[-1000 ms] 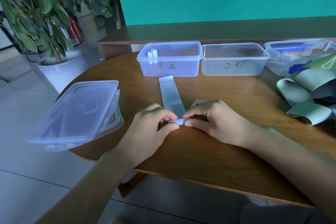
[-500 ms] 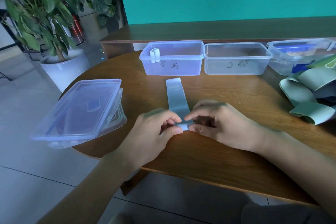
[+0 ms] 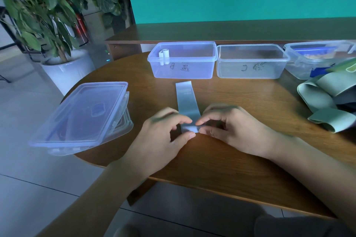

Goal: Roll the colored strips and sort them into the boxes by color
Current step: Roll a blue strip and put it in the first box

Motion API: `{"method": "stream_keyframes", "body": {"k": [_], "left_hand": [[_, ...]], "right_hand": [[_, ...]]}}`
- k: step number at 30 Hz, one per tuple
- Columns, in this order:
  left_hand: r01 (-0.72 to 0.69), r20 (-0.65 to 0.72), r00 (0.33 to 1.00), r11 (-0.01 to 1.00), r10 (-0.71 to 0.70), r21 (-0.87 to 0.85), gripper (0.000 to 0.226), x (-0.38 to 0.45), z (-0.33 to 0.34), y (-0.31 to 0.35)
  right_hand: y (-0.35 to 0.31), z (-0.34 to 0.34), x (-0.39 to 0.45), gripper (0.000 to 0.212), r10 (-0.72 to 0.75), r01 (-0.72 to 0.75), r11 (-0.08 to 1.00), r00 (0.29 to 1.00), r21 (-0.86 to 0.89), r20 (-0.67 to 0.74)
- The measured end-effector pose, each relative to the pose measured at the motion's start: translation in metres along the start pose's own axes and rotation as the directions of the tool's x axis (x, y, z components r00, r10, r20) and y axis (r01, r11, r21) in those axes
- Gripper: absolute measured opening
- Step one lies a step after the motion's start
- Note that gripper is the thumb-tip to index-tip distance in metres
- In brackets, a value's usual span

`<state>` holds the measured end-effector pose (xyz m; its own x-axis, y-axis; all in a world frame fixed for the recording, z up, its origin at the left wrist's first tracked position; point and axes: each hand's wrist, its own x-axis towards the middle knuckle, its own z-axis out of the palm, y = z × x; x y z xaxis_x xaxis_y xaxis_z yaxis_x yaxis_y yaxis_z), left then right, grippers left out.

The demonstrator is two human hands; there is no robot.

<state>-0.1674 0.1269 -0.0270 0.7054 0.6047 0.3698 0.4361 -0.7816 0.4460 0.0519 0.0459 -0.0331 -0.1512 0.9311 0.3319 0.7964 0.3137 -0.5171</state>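
Note:
A pale blue strip point(image 3: 186, 100) lies flat on the round wooden table point(image 3: 221, 159), its near end curled into a small roll between my hands. My left hand point(image 3: 159, 140) pinches the roll's left end with thumb and forefinger. My right hand point(image 3: 231, 129) pinches its right end the same way. Behind the strip stands a clear box marked B point(image 3: 183, 60) with a small white roll point(image 3: 164, 56) leaning inside its left corner. Beside it is a clear box marked C point(image 3: 250, 61). A heap of green and grey strips point(image 3: 331, 100) lies at the right.
A stack of clear lids point(image 3: 81, 115) overhangs the table's left edge. A third clear box point(image 3: 312, 59) with blue contents stands at the back right. A potted plant point(image 3: 63, 67) is on the floor at left, and a wooden ledge point(image 3: 231, 31) runs behind the boxes.
The roll at the strip's near end has grown slightly and my fingers have shifted on it. The view has moved a little; the strip's free length looks shorter.

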Motion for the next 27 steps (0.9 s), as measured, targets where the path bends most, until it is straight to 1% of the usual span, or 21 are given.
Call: {"method": "stream_keyframes", "body": {"k": [3, 8, 11, 15, 18, 23, 27], "left_hand": [[-0.039, 0.005, 0.999, 0.999, 0.038, 0.016, 0.017, 0.002, 0.000, -0.001], [-0.002, 0.019, 1.000, 1.000, 0.002, 0.013, 0.014, 0.006, 0.003, -0.003], [0.001, 0.007, 1.000, 1.000, -0.002, 0.010, 0.012, 0.008, 0.005, -0.004], [0.000, 0.010, 1.000, 0.999, 0.000, 0.042, 0.020, 0.010, 0.007, -0.007], [-0.001, -0.015, 1.000, 0.999, 0.002, 0.048, 0.025, 0.010, 0.007, -0.008], [0.011, 0.008, 1.000, 0.999, -0.012, 0.049, 0.019, 0.011, 0.007, -0.006], [0.007, -0.030, 1.000, 0.999, -0.006, 0.043, 0.015, 0.014, 0.009, -0.010]], "right_hand": [[0.001, -0.001, 0.001, 0.018, -0.008, 0.008, 1.000, 1.000, -0.003, -0.006], [0.001, 0.002, 0.001, 0.021, -0.004, 0.002, 0.999, 0.999, -0.043, -0.043], [0.000, 0.004, 0.000, 0.018, -0.016, 0.014, 1.000, 0.998, -0.025, -0.068], [0.001, 0.003, 0.003, 0.020, 0.004, -0.004, 1.000, 0.999, -0.013, -0.042], [0.003, 0.004, 0.006, 0.023, 0.023, -0.024, 1.000, 0.999, -0.019, -0.039], [0.006, 0.005, 0.007, 0.023, 0.034, -0.036, 0.998, 0.998, -0.046, -0.051], [0.007, 0.007, 0.009, 0.023, 0.028, -0.033, 0.997, 0.996, -0.065, -0.080]]}}
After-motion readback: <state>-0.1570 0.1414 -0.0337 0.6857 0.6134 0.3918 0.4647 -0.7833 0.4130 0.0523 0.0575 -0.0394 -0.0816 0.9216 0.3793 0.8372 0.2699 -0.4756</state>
